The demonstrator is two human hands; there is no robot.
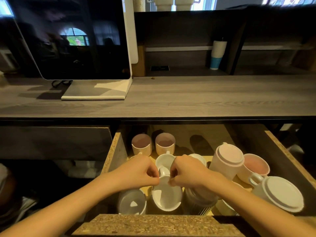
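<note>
An open drawer (114,151) under the counter holds several cups and mugs. My left hand (138,171) and my right hand (186,171) meet over its middle. Both pinch the far rim of a white cup (166,195), which tilts with its opening toward me. Just behind the hands lies another white mug (165,161) with its handle pointing near. A grey cup (132,201) stands left of the held cup, and a dark ribbed cup (196,200) stands to its right, partly under my right wrist.
Two wood-patterned cups (142,144) stand at the drawer's back. A pink lidded mug (227,159), a pink open mug (254,166) and a white lidded mug (280,194) fill the right side. On the grey counter (205,96) stands a monitor (71,40); a paper cup stack (217,53) sits behind.
</note>
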